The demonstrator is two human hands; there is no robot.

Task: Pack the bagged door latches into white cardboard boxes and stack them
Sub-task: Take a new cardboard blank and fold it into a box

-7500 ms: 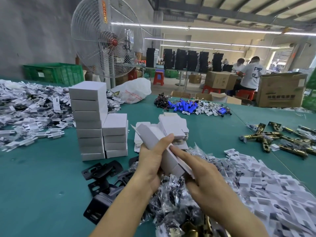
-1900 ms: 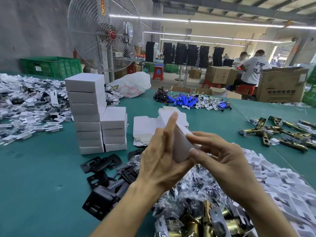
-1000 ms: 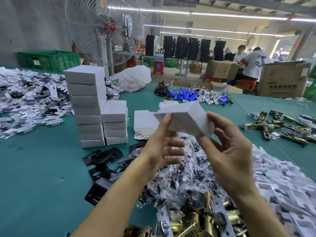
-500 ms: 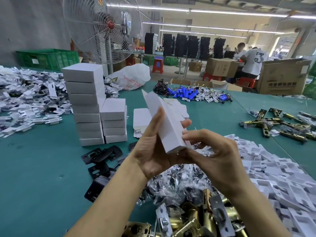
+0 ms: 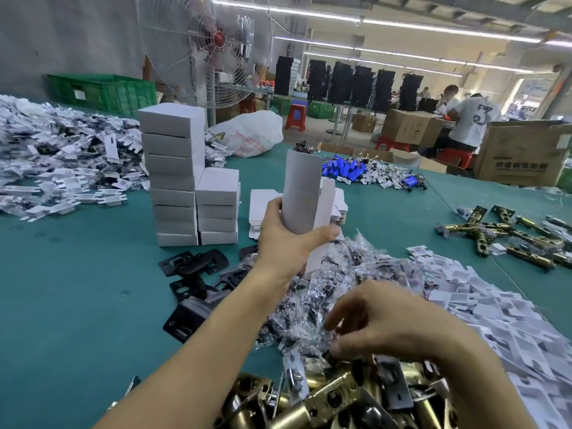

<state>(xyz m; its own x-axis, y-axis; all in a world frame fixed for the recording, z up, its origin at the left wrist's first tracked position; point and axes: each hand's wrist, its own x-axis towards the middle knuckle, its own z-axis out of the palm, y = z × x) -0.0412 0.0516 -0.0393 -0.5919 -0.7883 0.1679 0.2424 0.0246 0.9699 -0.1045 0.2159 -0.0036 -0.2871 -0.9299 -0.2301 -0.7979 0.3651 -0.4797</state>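
Note:
My left hand grips a white cardboard box upright above the green table, its top flap standing open. My right hand reaches down, fingers curled, into the heap of bagged door latches near the brass latches; what its fingertips touch is hidden. Two stacks of closed white boxes stand at the left. Flat unfolded boxes lie behind my left hand.
Black strike plates lie left of the bag heap. White card inserts cover the right side, more lie at the far left. Brass latch bolts sit far right, blue parts behind. A standing fan and people are beyond.
My right hand has let go of the box and dropped down into the bag heap. My left hand now holds the box alone, turned upright.

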